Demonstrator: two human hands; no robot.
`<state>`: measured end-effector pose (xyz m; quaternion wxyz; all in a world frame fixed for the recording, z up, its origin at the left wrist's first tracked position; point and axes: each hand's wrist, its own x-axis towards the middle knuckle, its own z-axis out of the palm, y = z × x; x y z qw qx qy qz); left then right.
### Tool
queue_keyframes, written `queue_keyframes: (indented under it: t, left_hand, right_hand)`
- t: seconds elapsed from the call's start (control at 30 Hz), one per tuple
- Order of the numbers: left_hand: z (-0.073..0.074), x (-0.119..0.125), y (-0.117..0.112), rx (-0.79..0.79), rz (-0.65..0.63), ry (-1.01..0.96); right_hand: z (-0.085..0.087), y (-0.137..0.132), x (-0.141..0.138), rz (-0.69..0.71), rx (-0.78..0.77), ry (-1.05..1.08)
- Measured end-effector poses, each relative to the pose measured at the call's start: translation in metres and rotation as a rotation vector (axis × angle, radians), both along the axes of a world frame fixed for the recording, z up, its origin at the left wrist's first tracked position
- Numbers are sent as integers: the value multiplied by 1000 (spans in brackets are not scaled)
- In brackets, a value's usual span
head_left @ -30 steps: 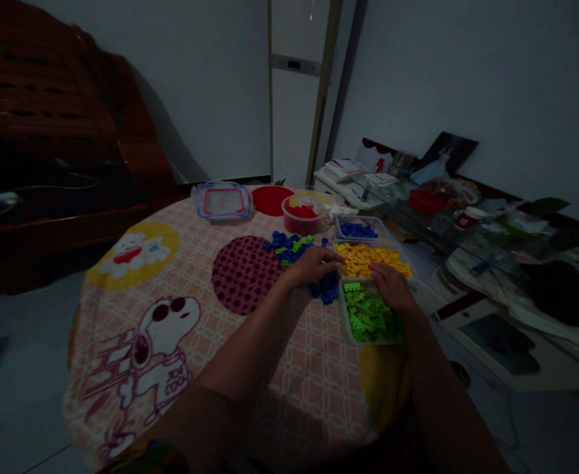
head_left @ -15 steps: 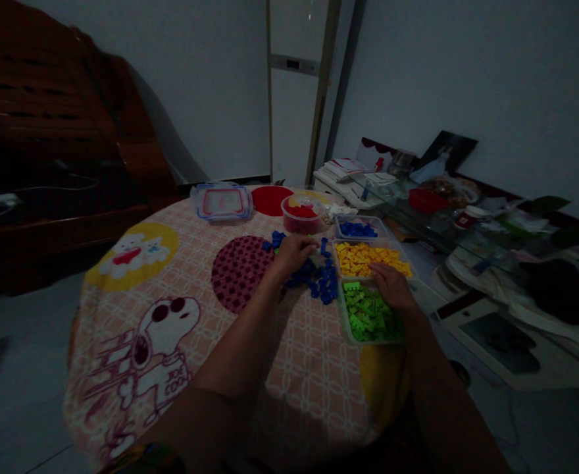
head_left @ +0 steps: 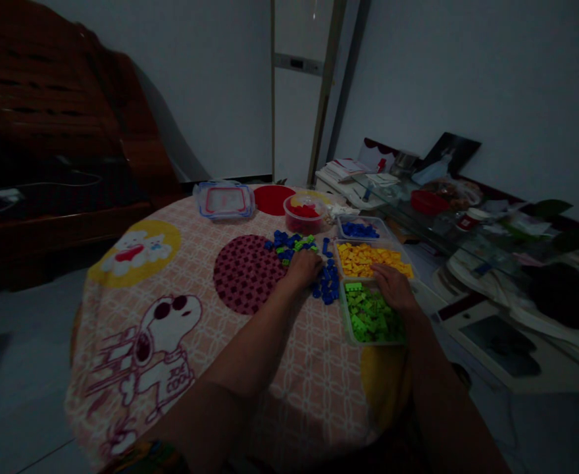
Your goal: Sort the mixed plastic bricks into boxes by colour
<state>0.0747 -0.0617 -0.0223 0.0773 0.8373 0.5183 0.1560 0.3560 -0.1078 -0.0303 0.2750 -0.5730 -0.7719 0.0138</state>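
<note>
My left hand is over a loose pile of blue blocks and green blocks on the tablecloth. Its fingers are curled together, and what they hold, if anything, is hidden. My right hand lies over the border between a box of yellow blocks and a box of green blocks, fingers stretched out and nothing seen in them. Behind the yellow box stands a clear box of blue blocks. A round clear tub with red pieces is farther back.
A clear lidded container with blue edges lies at the table's back left. The round table has a patterned cloth. On the right, a cluttered glass-topped stand sits close by. A wooden bench is at the left.
My left hand has drawn back toward me and turned down, uncovering green and blue blocks in the pile. My right hand stays at the boxes.
</note>
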Motion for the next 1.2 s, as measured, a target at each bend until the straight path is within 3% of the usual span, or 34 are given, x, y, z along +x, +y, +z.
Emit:
queue_keyframes:
  t: [0.27, 0.47, 0.67, 1.0, 1.07, 1.2]
  left_hand:
    - [-1, -3, 4, -10, 46, -119]
    - [13, 0, 1, -23, -4, -346]
    - [28, 15, -9, -80, -188, -482]
    - [37, 44, -39, -292, -582, -488]
    - [37, 42, -37, -305, -582, -523]
    - [37, 21, -19, -232, -395, -561]
  right_hand:
    - [-2, 0, 0, -3, 16, 15]
    - [-2, 1, 1, -7, 3, 16]
    - [-2, 2, 1, 4, 8, 25]
    - [-4, 3, 1, 1, 18, 16]
    - [-4, 3, 1, 2, 20, 19]
    - [-4, 3, 2, -4, 13, 22]
